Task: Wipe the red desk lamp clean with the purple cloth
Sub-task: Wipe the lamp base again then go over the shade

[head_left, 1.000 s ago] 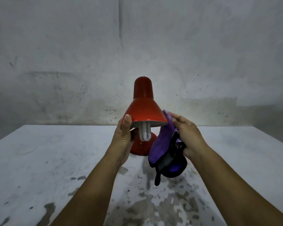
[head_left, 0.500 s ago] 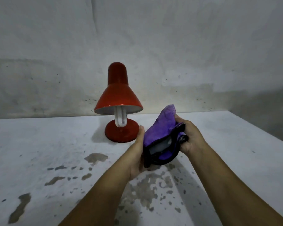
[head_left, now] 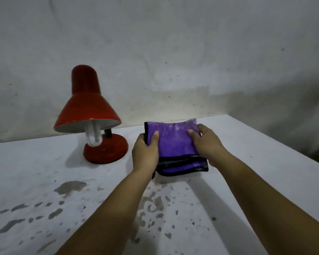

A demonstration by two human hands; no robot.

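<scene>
Purple cloth [head_left: 175, 142], one folded pad edged in black with pale smudges on its upper face, sits right of the single red desk lamp [head_left: 89, 115] and apart from it. Two hands grasp it, the left hand [head_left: 145, 153] clasping its left edge and the right hand [head_left: 206, 144] its right edge, thumbs on top. One white table [head_left: 35, 172], stained with dark patches nearer the camera, carries the lamp before a grey wall [head_left: 191, 52].
</scene>
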